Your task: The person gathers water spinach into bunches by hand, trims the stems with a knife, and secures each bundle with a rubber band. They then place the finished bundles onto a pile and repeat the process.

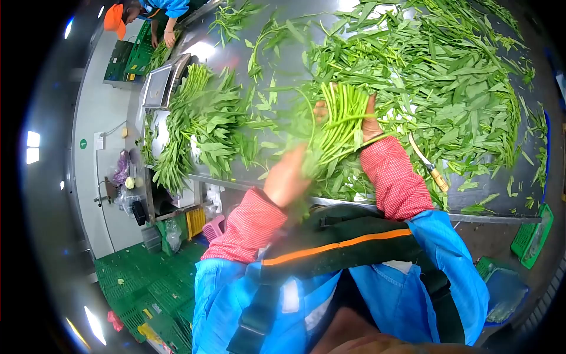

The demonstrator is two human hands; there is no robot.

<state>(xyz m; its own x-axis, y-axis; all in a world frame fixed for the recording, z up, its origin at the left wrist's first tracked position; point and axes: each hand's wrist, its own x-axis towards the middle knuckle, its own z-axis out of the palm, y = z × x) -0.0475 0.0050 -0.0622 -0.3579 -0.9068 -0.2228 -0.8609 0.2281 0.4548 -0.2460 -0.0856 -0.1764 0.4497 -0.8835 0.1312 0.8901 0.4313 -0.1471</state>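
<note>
A bunch of water spinach (pixel 343 109), its cut stems pointing up and its leaves hanging below, is gripped in my right hand (pixel 370 123). The thumb lies along the right side of the stems, and fingertips show past their left side. My left hand (pixel 289 175) is smeared by motion beside the leafy lower left of the bunch, its fingers unclear. Loose water spinach (pixel 448 88) spreads in a thick heap over the metal table (pixel 283 65). A curved knife (pixel 437 176) with a light handle lies right of my right sleeve.
Gathered water spinach (pixel 197 127) lies at the table's left end, beside a scale (pixel 158 87). At the upper left a person (pixel 168 9) in an orange cap reaches toward greens near green crates (pixel 140 50). Green crates (pixel 527 236) also stand on the floor at right.
</note>
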